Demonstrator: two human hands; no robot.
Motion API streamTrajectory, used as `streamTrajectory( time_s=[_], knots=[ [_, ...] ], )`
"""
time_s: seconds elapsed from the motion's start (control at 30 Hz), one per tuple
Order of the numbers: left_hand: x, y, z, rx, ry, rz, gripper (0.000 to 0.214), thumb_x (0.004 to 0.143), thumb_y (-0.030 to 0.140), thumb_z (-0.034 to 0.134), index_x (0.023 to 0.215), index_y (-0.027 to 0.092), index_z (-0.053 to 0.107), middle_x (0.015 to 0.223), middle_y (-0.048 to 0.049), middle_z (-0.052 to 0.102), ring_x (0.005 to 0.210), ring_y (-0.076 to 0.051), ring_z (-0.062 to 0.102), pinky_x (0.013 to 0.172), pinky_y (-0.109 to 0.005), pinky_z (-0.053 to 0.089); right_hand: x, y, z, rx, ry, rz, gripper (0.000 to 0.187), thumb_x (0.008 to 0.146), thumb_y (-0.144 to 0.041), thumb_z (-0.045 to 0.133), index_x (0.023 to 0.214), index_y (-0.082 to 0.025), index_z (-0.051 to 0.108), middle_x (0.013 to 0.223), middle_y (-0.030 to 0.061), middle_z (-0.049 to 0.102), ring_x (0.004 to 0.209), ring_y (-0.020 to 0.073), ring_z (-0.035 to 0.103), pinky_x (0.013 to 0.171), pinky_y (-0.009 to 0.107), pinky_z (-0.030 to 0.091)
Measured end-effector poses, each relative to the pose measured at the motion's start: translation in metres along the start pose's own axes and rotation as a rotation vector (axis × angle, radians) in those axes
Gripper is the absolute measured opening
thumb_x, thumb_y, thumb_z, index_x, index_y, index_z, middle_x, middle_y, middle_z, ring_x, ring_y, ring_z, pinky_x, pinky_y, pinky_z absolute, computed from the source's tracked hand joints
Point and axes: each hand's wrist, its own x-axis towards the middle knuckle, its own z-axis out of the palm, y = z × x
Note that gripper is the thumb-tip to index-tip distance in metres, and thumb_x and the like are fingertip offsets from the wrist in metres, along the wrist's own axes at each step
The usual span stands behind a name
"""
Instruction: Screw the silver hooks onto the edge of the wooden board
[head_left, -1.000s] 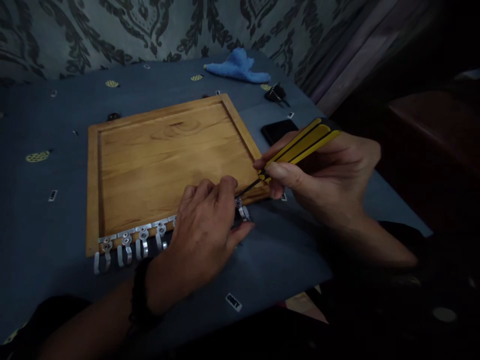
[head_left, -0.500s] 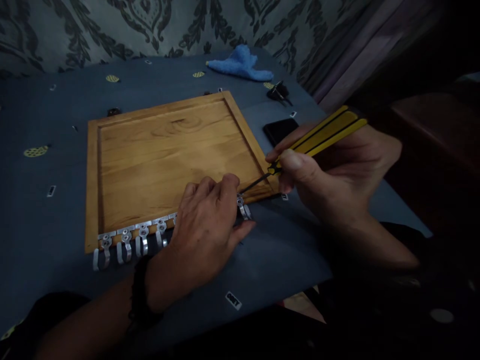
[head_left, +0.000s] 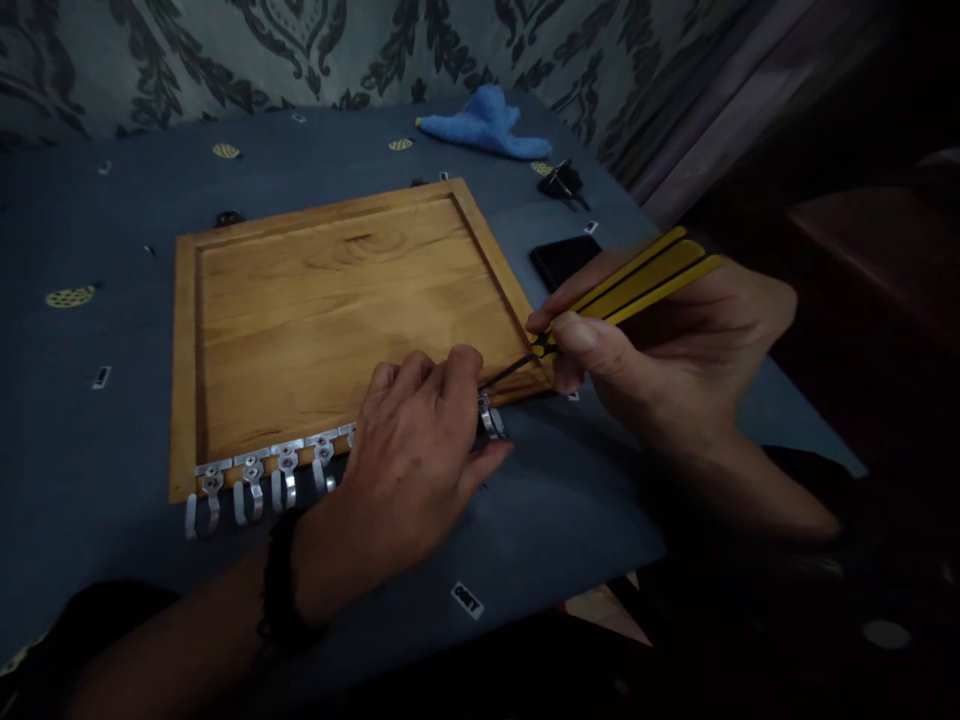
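Right hand [head_left: 667,360] has fingers clamped on yellow screwdriver [head_left: 637,280], shaft slanting to end hook [head_left: 493,418], tip contact unclear; left hand [head_left: 416,455] fingers lie close together over hook rail [head_left: 322,442], can't tell if pinching. Best press rail flat and stand shaft squarer to it. Wooden board [head_left: 330,320] lies between table [head_left: 570,490]'s far and near edges, hooks facing near.

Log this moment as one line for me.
left hand: over metal hooks at near edge of wooden board | right hand: gripping screwdriver, angled toward rightmost visible hook | board: on table | blue cloth: behind board
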Motion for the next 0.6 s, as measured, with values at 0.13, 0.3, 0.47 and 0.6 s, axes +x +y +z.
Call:
streamTrajectory(
  time_s=[0.13,0.3,0.47,0.6],
  knots=[
    [0.000,-0.001,-0.001,0.002,-0.001,-0.002,0.042,0.084,0.033,0.073,0.111,0.019,0.043,0.101,-0.0033,0.066,0.096,-0.026,0.058,0.081,-0.040,0.041,0.002,-0.003,-0.001,0.031,-0.066,-0.031,0.008,0.073,-0.018,0.081,0.077,-0.022,0.074,0.071,-0.0024,0.068,0.051,0.0090,0.060,0.041,0.021,0.052],
    [0.000,0.000,-0.001,0.012,-0.010,-0.006,0.042,0.085,0.033,0.071,0.112,0.019,0.043,0.102,-0.0040,0.066,0.096,-0.026,0.057,0.081,-0.040,0.041,0.005,-0.002,-0.008,0.127,-0.206,0.039,0.018,0.081,-0.019,0.075,0.098,-0.024,0.076,0.079,-0.0017,0.071,0.052,0.0095,0.064,0.044,0.022,0.058],
    [0.000,0.000,0.000,0.012,-0.007,0.005,0.042,0.085,0.033,0.071,0.113,0.018,0.042,0.102,-0.0041,0.066,0.097,-0.027,0.057,0.081,-0.041,0.041,0.006,0.000,-0.011,0.113,-0.227,0.045,0.017,0.082,-0.019,0.074,0.097,-0.027,0.076,0.073,-0.0043,0.068,0.051,0.0086,0.064,0.047,0.021,0.057],
    [-0.001,0.000,-0.001,0.015,-0.003,0.011,0.042,0.086,0.033,0.071,0.113,0.018,0.042,0.104,-0.0045,0.066,0.098,-0.026,0.057,0.082,-0.040,0.041,0.006,0.001,-0.008,0.113,-0.191,0.019,0.015,0.078,-0.015,0.076,0.090,-0.025,0.076,0.072,-0.0029,0.067,0.045,0.0090,0.058,0.039,0.023,0.051]
  ],
)
